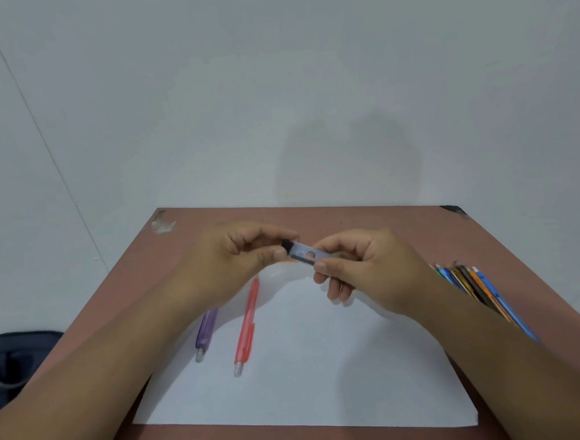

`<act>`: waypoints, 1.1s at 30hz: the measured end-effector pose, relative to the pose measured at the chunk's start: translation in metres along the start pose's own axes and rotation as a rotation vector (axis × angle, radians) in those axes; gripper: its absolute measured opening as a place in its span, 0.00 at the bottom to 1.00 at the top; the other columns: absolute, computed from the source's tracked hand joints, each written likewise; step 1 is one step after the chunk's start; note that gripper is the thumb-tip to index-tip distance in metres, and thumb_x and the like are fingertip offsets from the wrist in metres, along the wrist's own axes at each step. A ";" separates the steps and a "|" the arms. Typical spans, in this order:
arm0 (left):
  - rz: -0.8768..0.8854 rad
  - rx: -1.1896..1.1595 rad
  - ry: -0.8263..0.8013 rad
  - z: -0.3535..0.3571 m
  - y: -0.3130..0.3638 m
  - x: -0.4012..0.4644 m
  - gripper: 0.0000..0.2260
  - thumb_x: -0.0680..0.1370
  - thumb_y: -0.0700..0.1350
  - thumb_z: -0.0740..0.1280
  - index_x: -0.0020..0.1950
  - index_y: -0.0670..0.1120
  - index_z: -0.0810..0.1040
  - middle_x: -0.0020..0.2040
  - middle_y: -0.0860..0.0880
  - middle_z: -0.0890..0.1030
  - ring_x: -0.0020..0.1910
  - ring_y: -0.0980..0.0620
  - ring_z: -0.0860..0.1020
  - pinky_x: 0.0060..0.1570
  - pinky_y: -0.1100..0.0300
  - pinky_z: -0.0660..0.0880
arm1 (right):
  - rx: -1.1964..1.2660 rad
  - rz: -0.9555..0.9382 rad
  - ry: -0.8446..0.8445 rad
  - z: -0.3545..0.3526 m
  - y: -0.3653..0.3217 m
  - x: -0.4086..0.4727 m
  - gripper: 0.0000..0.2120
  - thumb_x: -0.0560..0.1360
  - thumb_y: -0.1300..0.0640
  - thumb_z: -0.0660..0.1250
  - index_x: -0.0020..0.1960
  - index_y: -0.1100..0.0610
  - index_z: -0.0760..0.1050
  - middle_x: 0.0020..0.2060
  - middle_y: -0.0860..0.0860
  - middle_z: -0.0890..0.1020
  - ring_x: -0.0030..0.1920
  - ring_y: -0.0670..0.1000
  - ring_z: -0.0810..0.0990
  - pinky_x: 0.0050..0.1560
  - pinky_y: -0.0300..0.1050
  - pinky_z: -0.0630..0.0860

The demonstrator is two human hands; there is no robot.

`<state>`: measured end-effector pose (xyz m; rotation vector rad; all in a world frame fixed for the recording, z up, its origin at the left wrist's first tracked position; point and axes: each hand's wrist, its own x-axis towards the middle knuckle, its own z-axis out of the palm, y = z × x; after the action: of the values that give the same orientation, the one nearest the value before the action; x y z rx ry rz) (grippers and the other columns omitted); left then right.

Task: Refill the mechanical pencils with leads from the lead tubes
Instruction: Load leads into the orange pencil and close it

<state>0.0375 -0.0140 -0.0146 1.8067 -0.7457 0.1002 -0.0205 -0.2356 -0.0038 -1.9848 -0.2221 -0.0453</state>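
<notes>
Both hands hold one clear lead tube point(305, 253) above the table. My right hand point(364, 266) grips the tube's body between thumb and fingers. My left hand point(243, 257) pinches the tube's black cap point(286, 244) at its left end. Under the hands, on a white sheet point(309, 373), lie a red mechanical pencil point(246, 329) and a purple mechanical pencil point(205, 332), tips pointing away from me. My left wrist hides the purple pencil's far end. A small orange item shows just below the tube, mostly hidden.
The table point(488, 233) is reddish brown and stands against a pale wall. A bundle of several coloured pencils point(471, 282) lies at the right, partly under my right forearm. A dark bag point(13, 363) sits on the floor at the left.
</notes>
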 end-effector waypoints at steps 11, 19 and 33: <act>0.215 0.239 0.099 0.006 0.003 -0.001 0.12 0.77 0.42 0.67 0.56 0.56 0.82 0.47 0.70 0.82 0.48 0.66 0.79 0.49 0.75 0.71 | 0.324 0.053 -0.134 -0.004 0.003 0.004 0.11 0.82 0.63 0.63 0.58 0.56 0.83 0.38 0.55 0.83 0.27 0.49 0.72 0.27 0.37 0.67; 0.024 0.123 0.059 0.008 0.002 -0.001 0.19 0.81 0.38 0.67 0.54 0.65 0.82 0.42 0.55 0.84 0.42 0.59 0.80 0.49 0.67 0.76 | 0.105 -0.027 0.083 0.001 0.009 0.005 0.17 0.81 0.64 0.65 0.51 0.44 0.85 0.35 0.43 0.82 0.29 0.43 0.72 0.32 0.38 0.68; -0.461 -0.453 -0.049 0.027 0.003 -0.001 0.09 0.83 0.36 0.63 0.57 0.38 0.83 0.50 0.38 0.85 0.45 0.47 0.84 0.50 0.56 0.83 | -0.497 -0.452 0.237 -0.007 0.016 0.008 0.21 0.75 0.65 0.58 0.56 0.50 0.85 0.45 0.44 0.78 0.48 0.43 0.77 0.38 0.25 0.71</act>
<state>0.0278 -0.0376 -0.0223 1.5011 -0.3318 -0.3898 -0.0093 -0.2474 -0.0141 -2.3542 -0.5415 -0.6792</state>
